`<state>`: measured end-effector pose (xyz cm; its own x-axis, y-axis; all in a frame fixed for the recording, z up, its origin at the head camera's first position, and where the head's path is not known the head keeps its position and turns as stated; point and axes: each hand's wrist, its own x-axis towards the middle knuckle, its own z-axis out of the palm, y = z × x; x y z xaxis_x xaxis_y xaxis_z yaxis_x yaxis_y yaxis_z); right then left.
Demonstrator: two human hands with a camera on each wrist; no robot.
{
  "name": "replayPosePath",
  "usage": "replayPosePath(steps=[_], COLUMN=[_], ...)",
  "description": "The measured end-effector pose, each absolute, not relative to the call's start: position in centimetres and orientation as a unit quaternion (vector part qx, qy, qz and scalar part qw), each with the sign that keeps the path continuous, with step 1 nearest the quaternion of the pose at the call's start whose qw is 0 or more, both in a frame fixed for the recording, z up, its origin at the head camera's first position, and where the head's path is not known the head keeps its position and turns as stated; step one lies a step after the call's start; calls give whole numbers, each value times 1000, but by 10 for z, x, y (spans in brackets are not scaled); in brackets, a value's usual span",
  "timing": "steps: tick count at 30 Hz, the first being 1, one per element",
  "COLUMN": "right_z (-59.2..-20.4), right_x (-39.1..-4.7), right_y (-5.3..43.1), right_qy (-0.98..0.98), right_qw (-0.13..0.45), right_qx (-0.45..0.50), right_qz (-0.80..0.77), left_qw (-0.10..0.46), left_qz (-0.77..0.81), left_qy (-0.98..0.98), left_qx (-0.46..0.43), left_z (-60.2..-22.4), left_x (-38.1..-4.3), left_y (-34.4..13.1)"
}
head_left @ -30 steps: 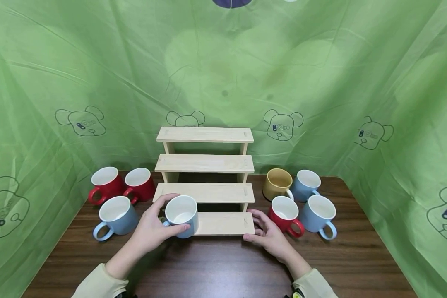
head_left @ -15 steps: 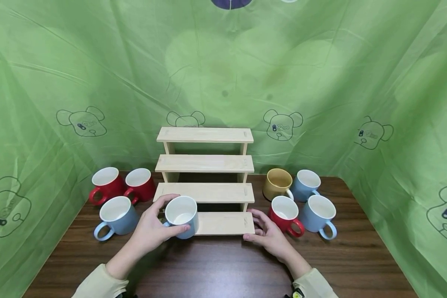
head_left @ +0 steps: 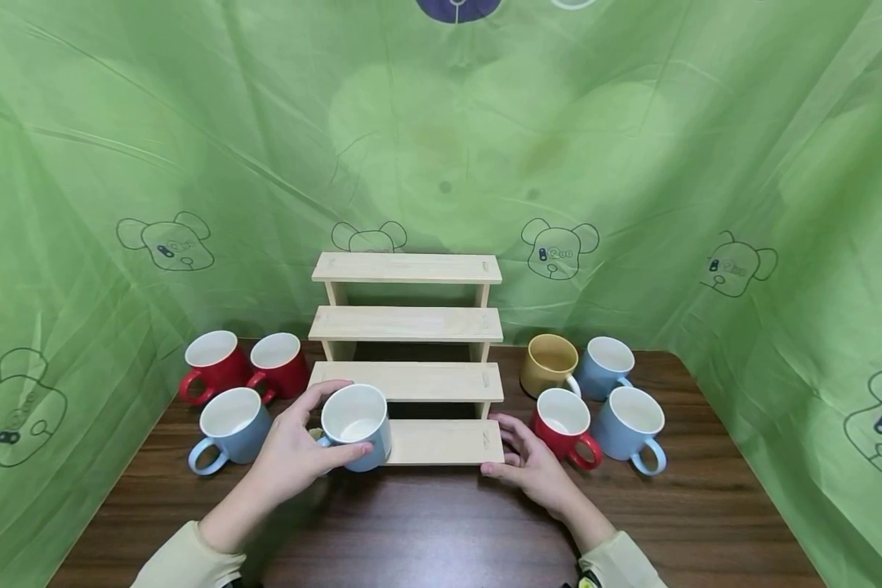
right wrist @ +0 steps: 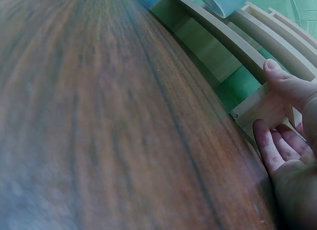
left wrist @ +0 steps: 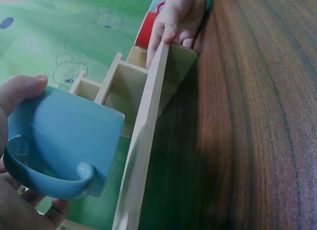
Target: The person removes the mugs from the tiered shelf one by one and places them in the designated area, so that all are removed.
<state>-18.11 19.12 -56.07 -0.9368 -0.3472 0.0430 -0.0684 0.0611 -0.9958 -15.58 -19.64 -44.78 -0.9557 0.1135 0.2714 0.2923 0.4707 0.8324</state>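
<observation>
My left hand (head_left: pixel 294 445) grips a light blue mug (head_left: pixel 371 445) with a white inside, thumb on its near side and fingers behind. The mug stays upright over the left end of the lowest step of a pale wooden stepped rack (head_left: pixel 441 441). In the left wrist view the mug's handle (left wrist: pixel 49 183) faces the palm, and its base tilts in that picture close by the step's board (left wrist: pixel 143 141). At the rack's other end, my right hand (head_left: pixel 532 465) holds the lowest step's corner. Its thumb (right wrist: pixel 277 74) lies on the board's edge, with curled fingers by the side panel (right wrist: pixel 262 108).
Left of the rack stand two red mugs (head_left: pixel 282 376) and a blue mug (head_left: pixel 246 433). Right of it are a yellow mug (head_left: pixel 540 371), a red mug (head_left: pixel 551 437) close to my right hand, and two blue mugs (head_left: pixel 617 433). A green curtain (head_left: pixel 441 163) hangs behind the wooden table (head_left: pixel 441 531).
My left hand and its mug have shifted very slightly left against the rack. The right hand keeps its place, and the view has moved a touch.
</observation>
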Motion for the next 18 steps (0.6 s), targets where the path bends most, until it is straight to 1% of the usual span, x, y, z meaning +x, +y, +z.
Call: replayPosePath(steps=[7,14,18], right_z=[-560,-562,-563], right_x=[-181,-182,-182], right_y=[191,191,191], right_qy=[721,717,714], right_qw=[108,107,107], right_qx=[-142,-150,-153], right_qz=[-669,-672,-675], left_qw=[92,110,130], left_qz=[-497,-506,-496], left_qy=[-853,-845,-850], left_qx=[-126,-137,-122], left_z=[-438,-421,-409], left_x=[-155,-155,-155], left_y=[-203,-216,-229])
